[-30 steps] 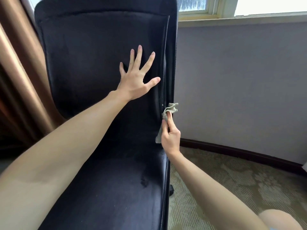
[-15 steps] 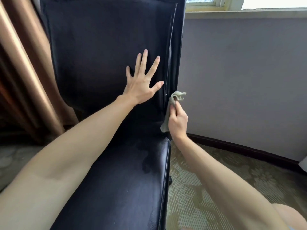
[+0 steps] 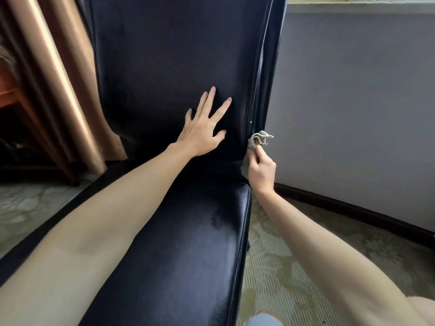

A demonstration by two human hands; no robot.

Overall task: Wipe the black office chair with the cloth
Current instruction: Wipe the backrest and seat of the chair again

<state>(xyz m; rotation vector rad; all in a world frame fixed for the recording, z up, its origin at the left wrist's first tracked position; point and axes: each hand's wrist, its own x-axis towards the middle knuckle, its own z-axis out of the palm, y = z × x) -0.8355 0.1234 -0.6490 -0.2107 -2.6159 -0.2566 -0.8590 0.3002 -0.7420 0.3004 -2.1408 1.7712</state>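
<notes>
Far left: brown curtain (image 3: 58,78) hangs in heavy folds to the floor. An orange-brown wooden edge (image 3: 9,92) shows behind it; cannot tell what it belongs to. Pale patterned carpet (image 3: 28,203) lies below.

Centre: black office chair (image 3: 164,55) faces the person. The tall backrest is upright and matte. The seat (image 3: 188,255) is glossy, with a dull smudge near its right side. A raised seam runs down the backrest's right edge.

Left hand (image 3: 202,128): the arm reaches across the seat and the palm lies flat against the lower backrest. Its fingers are straight, spread and released, holding nothing. The thumb points right, towards the seam.

Cloth (image 3: 260,138): small, grey-green and bunched. It sits against the right edge of the backrest, low down, just above where backrest meets seat. The upper part puffs out above the fingertips, and a tail hangs down along the chair edge behind the hand.

Right hand (image 3: 261,170): thumb and curled fingers pinch the cloth and hold it to the chair's edge. The forearm comes up from lower right, beside the seat.

Right: lilac-grey wall (image 3: 353,102) under a pale sill (image 3: 353,5). A dark baseboard (image 3: 353,209) runs along its foot. Green-beige patterned carpet continues here.
</notes>
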